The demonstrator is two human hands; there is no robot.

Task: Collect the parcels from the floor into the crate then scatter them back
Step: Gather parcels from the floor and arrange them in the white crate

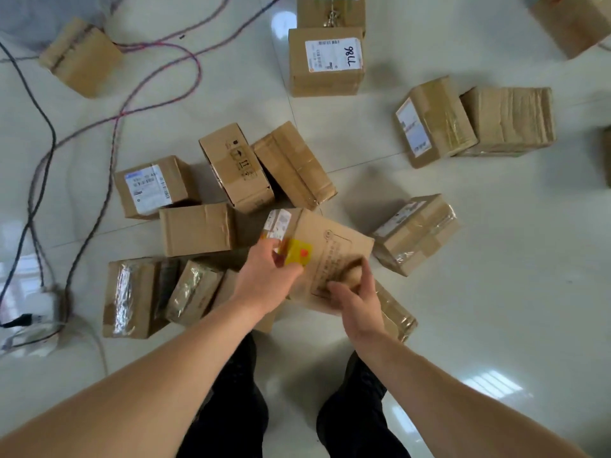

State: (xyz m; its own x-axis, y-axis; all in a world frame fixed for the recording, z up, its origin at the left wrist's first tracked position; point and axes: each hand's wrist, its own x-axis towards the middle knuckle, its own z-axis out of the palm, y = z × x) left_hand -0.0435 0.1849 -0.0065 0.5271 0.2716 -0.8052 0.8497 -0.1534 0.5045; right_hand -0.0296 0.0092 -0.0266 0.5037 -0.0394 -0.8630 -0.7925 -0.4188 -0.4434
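Nearest, the person's dark trouser legs (238,391) stand on the pale tiled floor (496,259), and both bare forearms reach forward to one box. The left hand (264,276) grips the yellow-stickered parcel (330,252) at its near left edge, fingers curled over the cardboard beside the sticker. The right hand (357,299) lies against its near right side with fingers loosely spread, pinching nothing. This parcel sits tilted just beyond the feet, over the end of a taped parcel (395,314); whether it is lifted clear or leaning on its neighbours I cannot tell. To its left lie a shiny-wrapped parcel (132,295) and, a little farther, a plain parcel (198,229) and a labelled parcel (152,188), close together. To its right a tape-banded parcel (413,233) stands apart. Farther off, a pair of parcels (476,120) touch at the right, a parcel marked 98LL (325,61) stands in the middle, and cables (115,133) trail across the left. The crate is not in view. With every visible parcel on the floor and only one in hand, I judge that either the collecting has barely begun or the scattering is nearly finished; nothing here settles which.
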